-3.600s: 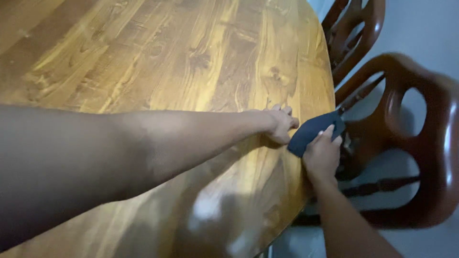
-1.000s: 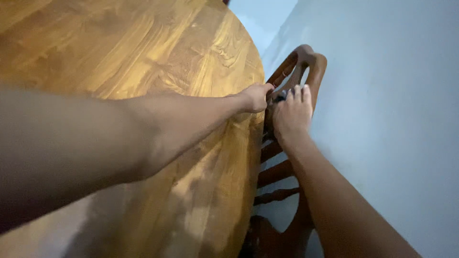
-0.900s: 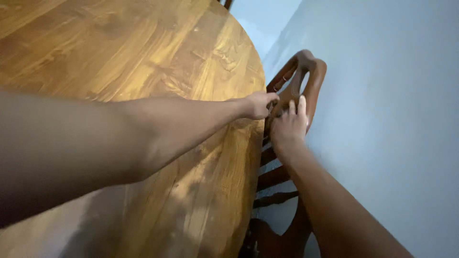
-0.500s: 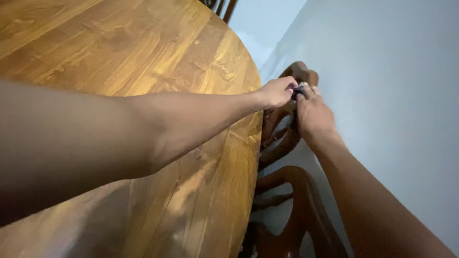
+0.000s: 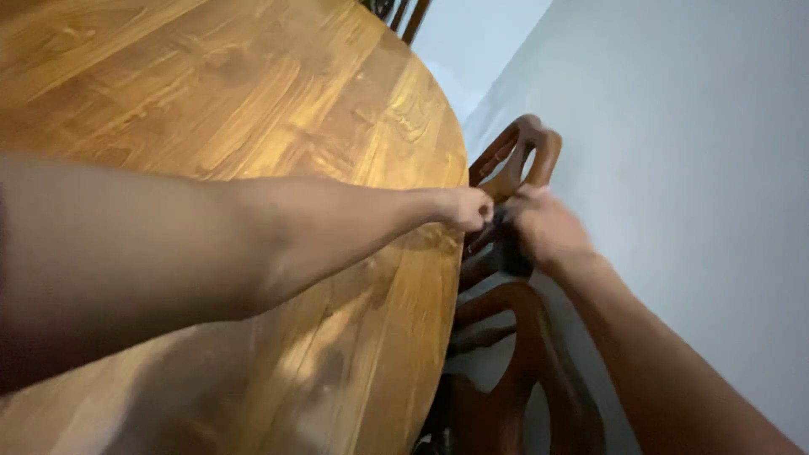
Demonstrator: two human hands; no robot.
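Left hand (image 5: pixel 466 208) stretched across the wooden worktop (image 5: pixel 253 101) to its right-hand rim, fingers curled shut in a pinch on the upper end of a dark cloth (image 5: pixel 508 248); right hand (image 5: pixel 543 229) reaching in from the wall side, blurred, fingers closed over the same cloth from the other side; both hands nearly touching, just off the rim and over the back of a brown wooden chair (image 5: pixel 514 160); cloth bunched between the two hands and hanging down from them, long axis roughly upright, upper end hidden in the grip, lower end pointing down toward the chair's rails (exact shape and folds too dark and blurred to tell); cloth lying against or just in front of the chair back, touching or not impossible to say; a second chair back (image 5: pixel 539 371) of the same curved brown wood lower in the view, close beside the worktop's rim and under the right forearm; pale grey wall (image 5: pixel 691 168) just behind both chairs; dark slats of another chair (image 5: pixel 403 12) at the far end of the worktop, at the top of the view.
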